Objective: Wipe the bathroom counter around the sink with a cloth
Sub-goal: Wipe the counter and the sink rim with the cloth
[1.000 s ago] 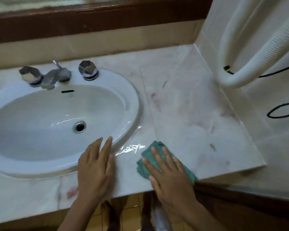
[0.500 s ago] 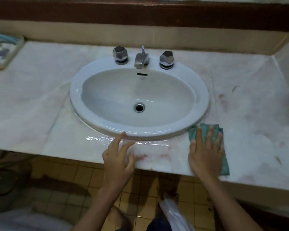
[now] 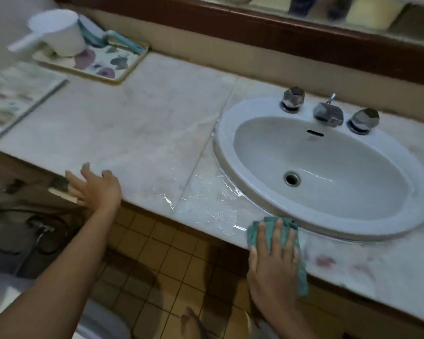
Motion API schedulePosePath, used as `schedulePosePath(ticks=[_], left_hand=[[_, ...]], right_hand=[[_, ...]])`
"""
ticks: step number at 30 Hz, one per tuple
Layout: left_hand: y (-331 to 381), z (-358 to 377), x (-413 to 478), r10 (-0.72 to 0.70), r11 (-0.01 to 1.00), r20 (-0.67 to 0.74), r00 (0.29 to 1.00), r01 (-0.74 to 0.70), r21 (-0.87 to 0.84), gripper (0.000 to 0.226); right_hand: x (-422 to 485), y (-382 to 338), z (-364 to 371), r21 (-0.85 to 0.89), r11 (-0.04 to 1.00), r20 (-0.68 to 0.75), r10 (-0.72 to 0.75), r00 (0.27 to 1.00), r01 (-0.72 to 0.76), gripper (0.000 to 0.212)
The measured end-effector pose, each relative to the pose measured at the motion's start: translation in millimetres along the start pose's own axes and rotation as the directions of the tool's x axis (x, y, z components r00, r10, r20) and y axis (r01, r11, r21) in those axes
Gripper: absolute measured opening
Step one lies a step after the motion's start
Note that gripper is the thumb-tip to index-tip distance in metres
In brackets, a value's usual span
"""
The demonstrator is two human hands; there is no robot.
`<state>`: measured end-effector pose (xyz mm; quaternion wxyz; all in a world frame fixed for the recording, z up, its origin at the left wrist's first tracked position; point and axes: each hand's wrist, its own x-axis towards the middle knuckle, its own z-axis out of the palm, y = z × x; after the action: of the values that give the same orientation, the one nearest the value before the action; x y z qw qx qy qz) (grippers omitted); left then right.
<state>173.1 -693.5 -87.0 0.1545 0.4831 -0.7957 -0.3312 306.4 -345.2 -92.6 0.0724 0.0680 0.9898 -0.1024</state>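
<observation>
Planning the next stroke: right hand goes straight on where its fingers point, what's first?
Probably the front rim of the white oval ceramic sink. The right hand presses the teal cloth flat on the pale marble counter, fingers aimed at that rim; the cloth's far edge looks nearly against it.

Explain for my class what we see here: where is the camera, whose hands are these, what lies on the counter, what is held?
There is no machine: a person wears a camera on the head, looking down at both hands. The right hand presses a teal cloth flat on the marble counter by the front rim of the white sink, beside a patch of water. The left hand is open at the counter's edge, holding nothing. Far left sits a flowered tray with a white cup on it.
</observation>
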Motion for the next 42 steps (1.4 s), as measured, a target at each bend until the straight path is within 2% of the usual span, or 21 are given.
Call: schedulePosePath(ticks=[1,5,10,15,19,22,24,26,27,28,29,30,32,34,38,40,42], left_hand=[[-0.1,3.3,5.8,-0.035,0.999,0.022,0.999,0.036,-0.024,0.048],[-2.0,11.7,2.0,0.020,0.990,0.021,1.000,-0.017,-0.138,0.046],[-2.9,18.0,8.6,0.024,0.979,-0.001,1.000,-0.023,-0.204,0.035],[-2.1,14.6,8.9,0.039,0.964,-0.017,0.999,-0.042,-0.261,0.032],[-9.4,6.3,11.5,0.069,0.975,0.058,0.996,-0.055,-0.216,0.033],[-22.2,-5.2,17.8,0.060,0.990,0.069,0.996,-0.051,-0.130,0.025],[-27.7,-15.8,31.4,0.054,0.994,-0.003,0.999,-0.054,-0.093,0.015],[-26.0,-29.7,55.2,0.039,0.994,-0.075,0.996,-0.047,-0.101,0.014],[-23.6,-37.0,69.7,0.047,0.994,-0.089,0.995,-0.055,-0.092,0.015],[-21.4,-44.5,85.8,0.061,0.995,-0.091,0.994,-0.068,-0.073,0.016],[-19.9,-51.4,103.1,0.090,0.994,-0.083,0.993,-0.094,-0.047,0.017],[-19.6,-56.5,120.7,0.131,0.991,-0.064,0.989,-0.132,-0.016,0.019],[-21.0,-61.2,154.3,0.230,0.973,-0.027,0.973,-0.229,0.037,0.021],[-23.2,-61.4,182.2,0.292,0.955,-0.005,0.957,-0.291,0.060,0.022],[-22.9,-56.8,216.7,0.307,0.950,-0.013,0.952,-0.305,0.070,0.022],[-25.9,-54.9,227.0,0.337,0.938,-0.009,0.942,-0.335,0.087,0.023],[-30.7,-53.6,235.9,0.377,0.921,-0.006,0.926,-0.374,0.108,0.024]], right_hand=[[4.3,-12.3,4.6,-0.029,0.998,-0.004,-0.053,0.999,0.053,0.060],[36.1,-48.5,6.8,-0.093,0.971,0.025,-0.218,0.976,0.219,0.057],[90.6,-104.9,0.8,-0.074,0.933,0.027,-0.351,0.936,0.352,0.056],[154.1,-171.4,6.7,-0.045,0.964,-0.012,-0.264,0.964,0.264,0.059],[204.3,-223.9,7.0,-0.018,0.984,0.002,-0.176,0.984,0.176,0.057],[192.9,-268.1,20.3,0.043,0.971,0.008,-0.236,0.972,0.236,0.057],[152.9,-293.6,34.4,0.060,0.905,0.000,-0.421,0.907,0.420,0.056],[113.2,-294.1,38.7,0.045,0.776,0.032,-0.630,0.776,0.629,0.054],[108.4,-282.8,34.8,0.033,0.718,0.058,-0.696,0.715,0.696,0.054],[115.6,-267.0,28.9,0.039,0.690,0.083,-0.723,0.686,0.723,0.053],[130.7,-248.4,22.7,0.025,0.708,0.078,-0.706,0.704,0.706,0.053],[152.0,-229.7,17.0,-0.011,0.759,0.051,-0.650,0.758,0.651,0.054],[210.1,-210.9,4.7,-0.070,0.894,-0.020,-0.444,0.896,0.442,0.055],[270.7,-222.6,-1.1,-0.093,0.963,-0.065,-0.259,0.964,0.252,0.057],[354.4,-297.3,-4.2,-0.009,0.997,0.000,-0.071,0.998,0.071,0.057],[364.6,-336.5,1.9,-0.005,0.995,0.015,-0.102,0.995,0.103,0.057],[335.9,-373.6,18.9,-0.035,0.979,-0.011,-0.200,0.980,0.200,0.057]])
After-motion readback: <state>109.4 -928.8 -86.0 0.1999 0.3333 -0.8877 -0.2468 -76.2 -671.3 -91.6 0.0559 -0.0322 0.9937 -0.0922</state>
